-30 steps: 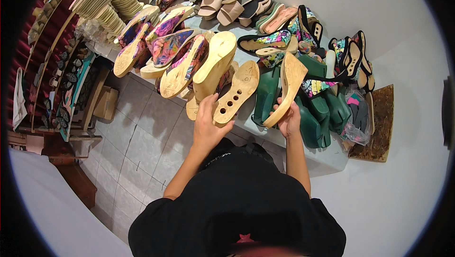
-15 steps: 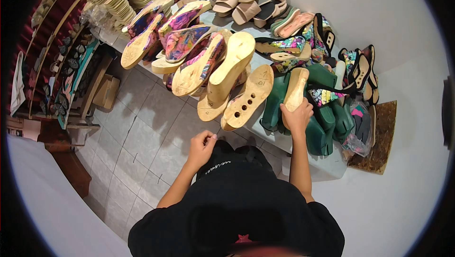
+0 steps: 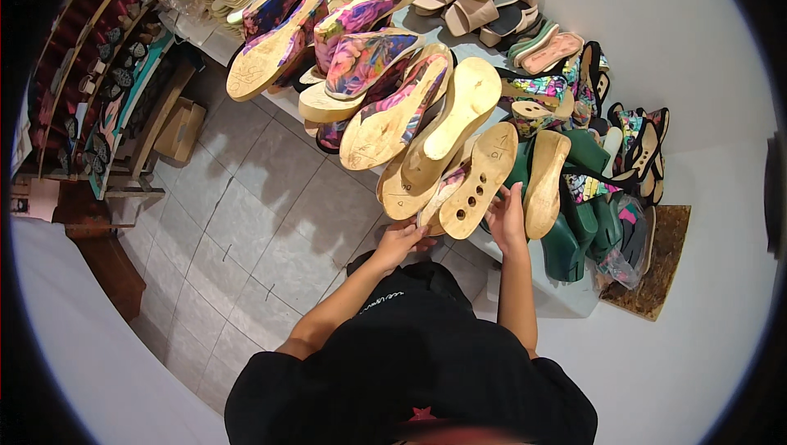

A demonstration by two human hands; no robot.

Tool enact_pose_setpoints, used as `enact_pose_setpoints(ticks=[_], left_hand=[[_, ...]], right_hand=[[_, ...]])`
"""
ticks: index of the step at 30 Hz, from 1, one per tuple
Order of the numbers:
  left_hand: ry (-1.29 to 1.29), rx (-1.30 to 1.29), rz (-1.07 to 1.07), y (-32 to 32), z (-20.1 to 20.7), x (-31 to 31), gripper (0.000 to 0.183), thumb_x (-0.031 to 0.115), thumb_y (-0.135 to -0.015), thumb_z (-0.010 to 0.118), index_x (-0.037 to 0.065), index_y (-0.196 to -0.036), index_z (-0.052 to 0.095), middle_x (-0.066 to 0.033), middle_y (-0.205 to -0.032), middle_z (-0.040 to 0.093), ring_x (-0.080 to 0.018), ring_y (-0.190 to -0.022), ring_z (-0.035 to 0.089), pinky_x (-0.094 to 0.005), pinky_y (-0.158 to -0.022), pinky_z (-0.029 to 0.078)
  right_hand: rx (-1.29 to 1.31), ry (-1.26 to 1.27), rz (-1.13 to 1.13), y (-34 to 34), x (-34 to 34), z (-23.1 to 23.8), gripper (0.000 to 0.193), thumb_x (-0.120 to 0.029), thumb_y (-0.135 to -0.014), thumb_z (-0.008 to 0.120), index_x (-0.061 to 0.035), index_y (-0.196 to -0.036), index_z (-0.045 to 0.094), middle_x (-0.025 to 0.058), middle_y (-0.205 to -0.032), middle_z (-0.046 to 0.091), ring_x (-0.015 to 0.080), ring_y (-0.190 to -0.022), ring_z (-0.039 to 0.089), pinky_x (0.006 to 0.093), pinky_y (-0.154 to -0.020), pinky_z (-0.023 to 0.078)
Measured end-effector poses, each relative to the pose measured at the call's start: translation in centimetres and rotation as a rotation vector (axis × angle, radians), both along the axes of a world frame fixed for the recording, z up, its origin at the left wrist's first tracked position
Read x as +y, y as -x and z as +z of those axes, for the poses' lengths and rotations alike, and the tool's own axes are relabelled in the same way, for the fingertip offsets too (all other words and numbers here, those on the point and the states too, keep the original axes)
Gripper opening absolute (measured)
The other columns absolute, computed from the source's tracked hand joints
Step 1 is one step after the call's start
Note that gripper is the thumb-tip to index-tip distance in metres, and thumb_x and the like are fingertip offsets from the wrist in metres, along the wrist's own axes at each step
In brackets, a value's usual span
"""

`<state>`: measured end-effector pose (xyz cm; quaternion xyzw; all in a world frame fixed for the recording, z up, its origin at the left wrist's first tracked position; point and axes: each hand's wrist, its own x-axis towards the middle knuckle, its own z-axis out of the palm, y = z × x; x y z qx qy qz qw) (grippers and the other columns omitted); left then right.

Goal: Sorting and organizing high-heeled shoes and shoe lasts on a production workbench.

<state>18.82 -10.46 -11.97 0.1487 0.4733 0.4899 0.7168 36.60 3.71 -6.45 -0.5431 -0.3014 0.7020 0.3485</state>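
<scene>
My left hand [image 3: 399,243] has its thumb and fingers closed on the lower end of a wooden wedge sandal with a floral strip [image 3: 443,196], at the near edge of the pile. Partly over that sandal lies a pale wooden sole with several dark round holes [image 3: 478,187]. My right hand [image 3: 507,222] is raised beside the holed sole's right edge, fingers stretched and apart; whether they touch it is hard to tell. Right of this hand, a bare wooden wedge sole [image 3: 547,187] rests on green shoe forms [image 3: 562,250]. Another wooden wedge [image 3: 463,109] lies upturned on the pile.
Floral wedge sandals [image 3: 369,59] crowd the table's left side. Beige slippers [image 3: 469,15] and colourful black-edged sandals [image 3: 533,88] fill the back and right. A brown board [image 3: 660,256] leans at the right end. Shelves of footwear [image 3: 123,76] stand left, beyond the tiled floor [image 3: 270,199].
My right hand has let go of the bare wooden wedge sole and moved left to the holed sole. My left hand has come forward and right onto the sandal. The view has shifted.
</scene>
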Motion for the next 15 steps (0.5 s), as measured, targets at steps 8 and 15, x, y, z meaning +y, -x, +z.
enact_pose_setpoints(ticks=[8,15], left_hand=[[-0.063,-0.038,-0.045,0.8,-0.3,0.7,0.046,0.008,-0.091,0.054,0.004,-0.133,0.036,-0.0089,-0.12,0.055,-0.0171,-0.098,0.06,-0.0267,-0.08,0.049],[-0.11,-0.012,-0.05,0.5,-0.8,0.5,0.053,0.003,-0.09,0.054,0.006,-0.137,0.03,-0.0113,-0.126,0.051,-0.0176,-0.101,0.058,-0.0279,-0.082,0.049]], right_hand=[[0.298,-0.036,-0.1,1.2,0.6,-3.0,0.068,-0.058,-0.092,0.03,-0.0007,-0.125,0.046,0.012,-0.121,0.055,0.0248,-0.108,0.054,0.036,-0.091,0.043],[0.277,0.008,-0.119,2.4,-0.1,-1.1,0.062,-0.053,-0.095,0.029,-0.0022,-0.129,0.041,0.0127,-0.125,0.052,0.025,-0.11,0.053,0.0378,-0.093,0.042]])
